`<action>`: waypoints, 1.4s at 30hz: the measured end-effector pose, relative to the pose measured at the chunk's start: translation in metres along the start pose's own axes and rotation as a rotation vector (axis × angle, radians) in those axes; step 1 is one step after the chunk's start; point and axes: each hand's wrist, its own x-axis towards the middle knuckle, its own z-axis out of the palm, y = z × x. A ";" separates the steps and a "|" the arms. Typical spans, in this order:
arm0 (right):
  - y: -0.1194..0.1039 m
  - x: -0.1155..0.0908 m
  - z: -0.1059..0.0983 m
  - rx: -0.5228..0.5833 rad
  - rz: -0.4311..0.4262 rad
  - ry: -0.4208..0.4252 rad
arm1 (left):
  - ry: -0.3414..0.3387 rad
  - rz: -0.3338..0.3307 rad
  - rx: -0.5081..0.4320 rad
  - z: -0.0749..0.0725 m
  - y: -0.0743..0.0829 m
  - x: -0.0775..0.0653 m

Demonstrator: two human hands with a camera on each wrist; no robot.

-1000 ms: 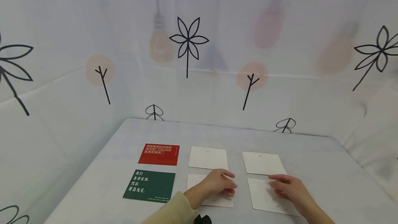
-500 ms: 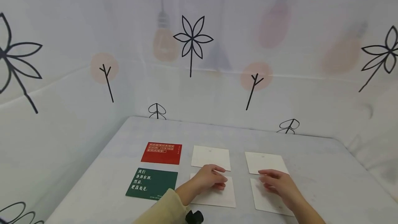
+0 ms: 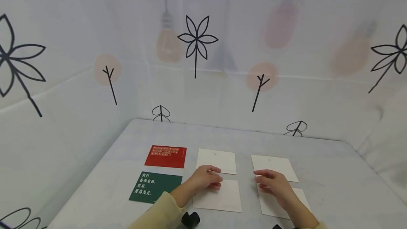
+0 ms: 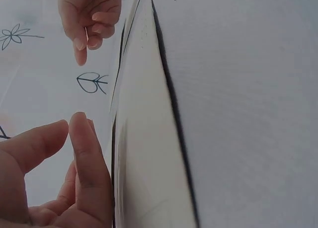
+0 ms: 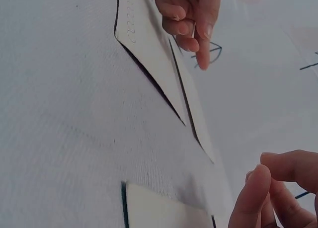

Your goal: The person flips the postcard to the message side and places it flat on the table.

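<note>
Two rows of postcards lie flat on the white table. My left hand hovers over the upper left part of the front middle white card, fingers loosely bent and holding nothing. My right hand is likewise over the front right white card, covering part of it. Behind them lie the back middle white card and the back right white card. On the left are a red card with boxed characters and a green card with white Chinese writing. In the left wrist view, thumb and forefinger nearly meet with nothing between.
White cloth printed with plant drawings hangs behind and beside the table. Bare tabletop shows behind the cards and to their right. A small black device sits at my left wrist.
Both hands have drifted left and slightly farther from me above the white cards, fingers still loosely bent. The head view has shifted a little; the cards keep their places.
</note>
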 end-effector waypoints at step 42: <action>-0.018 0.006 0.075 0.072 -0.046 -0.064 | 0.110 0.019 0.038 -0.084 -0.009 -0.014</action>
